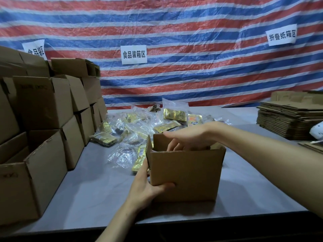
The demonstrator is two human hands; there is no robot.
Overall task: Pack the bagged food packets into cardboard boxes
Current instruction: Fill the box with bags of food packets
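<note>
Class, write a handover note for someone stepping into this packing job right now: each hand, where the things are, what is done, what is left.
Left hand grips the open box at its near left corner, on the table.
Right hand reaches into the box from above; whether it holds anything is hidden.
Bagged packets lie piled behind the box; stacked boxes stand at left, flat cardboard at right.
Done: this box is set up and open.
Left: many packets loose, to be packed.

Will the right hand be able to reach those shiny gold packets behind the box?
Probably yes. The right hand is over the open cardboard box, its fingers dipping inside, and the gold packets lie just beyond it on the table, nothing between.
</note>
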